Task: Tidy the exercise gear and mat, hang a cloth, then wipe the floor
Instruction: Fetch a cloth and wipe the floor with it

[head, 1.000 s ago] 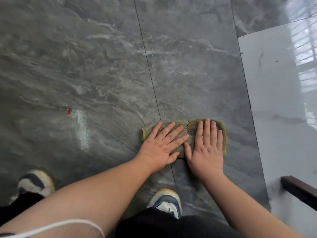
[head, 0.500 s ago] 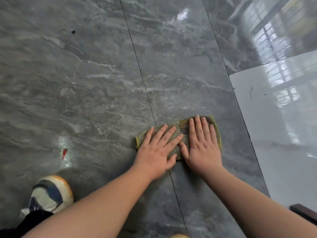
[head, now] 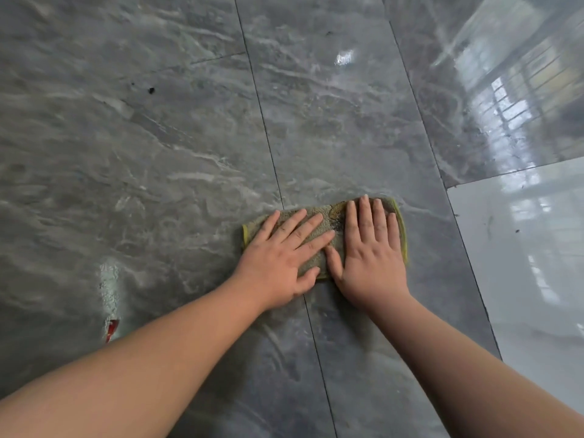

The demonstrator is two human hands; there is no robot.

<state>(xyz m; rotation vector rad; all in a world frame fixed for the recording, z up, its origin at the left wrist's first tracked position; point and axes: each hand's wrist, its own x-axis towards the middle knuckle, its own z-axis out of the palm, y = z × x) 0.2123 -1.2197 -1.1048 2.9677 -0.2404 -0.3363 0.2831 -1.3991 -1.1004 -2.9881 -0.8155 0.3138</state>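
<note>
From the head camera, a folded cloth (head: 328, 229) lies flat on the grey marbled floor (head: 158, 153), across a seam between two tiles and near the edge where the grey tiling meets a glossy white slab (head: 531, 263) on the right. The left hand (head: 281, 251) and the right hand (head: 369, 248) rest side by side on top of it, palms down, fingers spread and pointing away from the person. Neither grip is clenched: both are released and flat, pressing rather than grasping, which judging by the task spreads weight over the whole cloth so it drags evenly on the floor. Both forearms reach forward from the bottom corners of the picture, suggesting a low, leaning posture. A small red scrap (head: 112, 330) sits beside a shiny wet-looking patch at the lower left, well apart from the cloth, and a dark speck (head: 151, 90) marks the floor farther off. These spots likely remain to be wiped.
</note>
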